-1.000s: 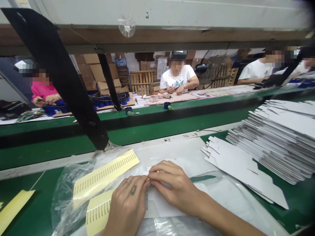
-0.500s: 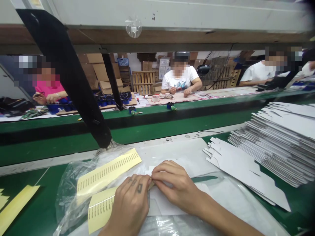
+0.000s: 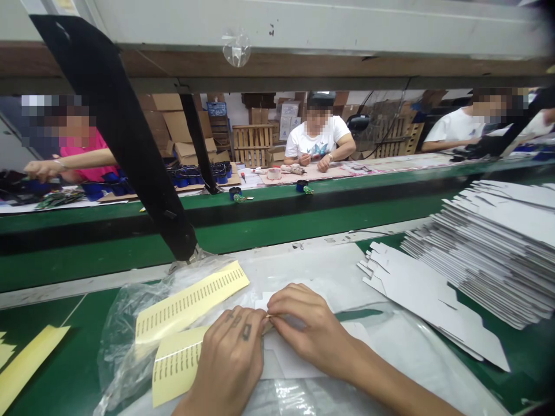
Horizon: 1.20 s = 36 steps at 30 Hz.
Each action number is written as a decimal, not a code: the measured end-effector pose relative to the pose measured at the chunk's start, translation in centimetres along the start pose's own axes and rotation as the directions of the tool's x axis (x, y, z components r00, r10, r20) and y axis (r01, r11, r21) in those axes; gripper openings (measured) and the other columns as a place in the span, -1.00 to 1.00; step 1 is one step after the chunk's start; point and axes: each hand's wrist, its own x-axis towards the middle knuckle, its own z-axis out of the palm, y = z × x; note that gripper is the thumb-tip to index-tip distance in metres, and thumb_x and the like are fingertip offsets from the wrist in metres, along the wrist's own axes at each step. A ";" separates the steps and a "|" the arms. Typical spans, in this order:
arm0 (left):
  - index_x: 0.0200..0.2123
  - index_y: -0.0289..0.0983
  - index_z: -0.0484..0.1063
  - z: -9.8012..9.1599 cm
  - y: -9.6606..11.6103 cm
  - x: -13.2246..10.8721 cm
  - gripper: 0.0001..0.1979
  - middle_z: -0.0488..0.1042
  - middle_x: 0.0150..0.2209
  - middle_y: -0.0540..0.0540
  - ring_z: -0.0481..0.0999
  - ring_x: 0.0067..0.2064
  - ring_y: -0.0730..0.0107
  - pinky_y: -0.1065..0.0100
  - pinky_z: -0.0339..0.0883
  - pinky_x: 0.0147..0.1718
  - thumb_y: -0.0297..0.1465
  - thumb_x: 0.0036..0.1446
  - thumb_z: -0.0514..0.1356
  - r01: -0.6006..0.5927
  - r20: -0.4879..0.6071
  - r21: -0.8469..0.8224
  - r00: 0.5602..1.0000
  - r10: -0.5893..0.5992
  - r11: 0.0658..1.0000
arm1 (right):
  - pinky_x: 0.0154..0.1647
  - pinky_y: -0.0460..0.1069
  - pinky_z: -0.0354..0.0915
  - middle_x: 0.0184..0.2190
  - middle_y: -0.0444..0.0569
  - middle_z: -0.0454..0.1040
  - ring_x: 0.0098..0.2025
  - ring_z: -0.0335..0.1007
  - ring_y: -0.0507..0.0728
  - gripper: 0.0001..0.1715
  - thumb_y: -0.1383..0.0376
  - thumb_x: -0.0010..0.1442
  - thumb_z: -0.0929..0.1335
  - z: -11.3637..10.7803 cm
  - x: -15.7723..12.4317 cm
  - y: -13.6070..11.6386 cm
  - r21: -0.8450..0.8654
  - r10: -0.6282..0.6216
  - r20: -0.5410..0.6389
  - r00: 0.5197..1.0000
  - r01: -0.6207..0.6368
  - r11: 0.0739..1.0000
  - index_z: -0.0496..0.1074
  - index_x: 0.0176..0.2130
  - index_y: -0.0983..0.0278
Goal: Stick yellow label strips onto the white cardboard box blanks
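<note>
My left hand and my right hand meet fingertip to fingertip over a flat white carton blank. Both are closed in a pinch. A tiny pale edge shows between the fingertips, too small to name. Right behind my left hand lies a yellow label sheet with rows of small printed labels, partly covered by that hand. A second yellow label sheet rests just beyond it. Clear plastic wrap spreads beneath the blank and the sheets.
To the right, a tall stack of folded white cartons stands beside several loose flat cartons. A black post rises at left. Beyond runs a green conveyor belt carrying blue parts with wires. Several co-workers sit across it.
My hands stay almost in place, the fingertips shifting slightly. The nearer label sheet has moved a little. Across the belt, the co-worker in pink has stretched an arm to the left.
</note>
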 end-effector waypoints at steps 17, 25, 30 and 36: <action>-0.22 -0.27 0.31 0.3 -0.1 0.0 -0.83 0.47 -0.41 -0.04 0.49 -0.42 0.23 0.23 0.30 -0.39 -0.64 0.28 0.03 -0.040 0.040 0.069 0.998 0.037 0.997 | -0.14 0.03 0.33 -0.26 -0.08 0.59 -0.20 0.50 0.12 -0.82 0.49 0.21 0.36 0.0 -0.1 0.1 0.006 0.084 0.029 0.996 -0.084 0.996 0.47 -0.24 0.23; -0.22 -0.25 0.29 0.0 -0.2 0.2 -0.80 0.44 -0.44 -0.02 0.47 -0.45 0.25 0.26 0.26 -0.44 -0.62 0.32 -0.05 -0.027 0.060 0.126 0.998 0.019 0.992 | -0.23 0.05 0.33 -0.27 -0.02 0.58 -0.27 0.45 0.11 -0.82 0.48 0.30 0.32 -0.2 0.1 -0.4 -0.132 -0.129 -0.016 0.992 0.126 0.983 0.49 -0.21 0.24; -0.18 -0.26 0.29 0.1 0.2 -0.2 -0.78 0.44 -0.42 -0.02 0.50 -0.42 0.23 0.23 0.32 -0.43 -0.64 0.29 -0.05 -0.009 0.122 0.112 0.993 -0.004 0.994 | -0.15 0.10 0.38 -0.18 0.04 0.58 -0.14 0.47 0.17 -0.78 0.48 0.32 0.29 -1.7 0.8 -0.2 -0.055 -0.176 0.043 0.983 0.179 0.982 0.48 -0.24 0.24; -0.23 -0.23 0.29 0.0 0.6 -0.2 -0.80 0.46 -0.44 -0.01 0.51 -0.45 0.22 0.22 0.36 -0.48 -0.63 0.27 0.00 0.008 0.138 -0.024 0.990 -0.005 1.000 | -0.13 0.05 0.44 -0.19 0.01 0.58 -0.12 0.51 0.16 -0.89 0.35 0.27 0.36 -3.3 1.7 1.0 0.171 0.291 -0.073 0.954 -0.276 0.946 0.49 -0.33 0.23</action>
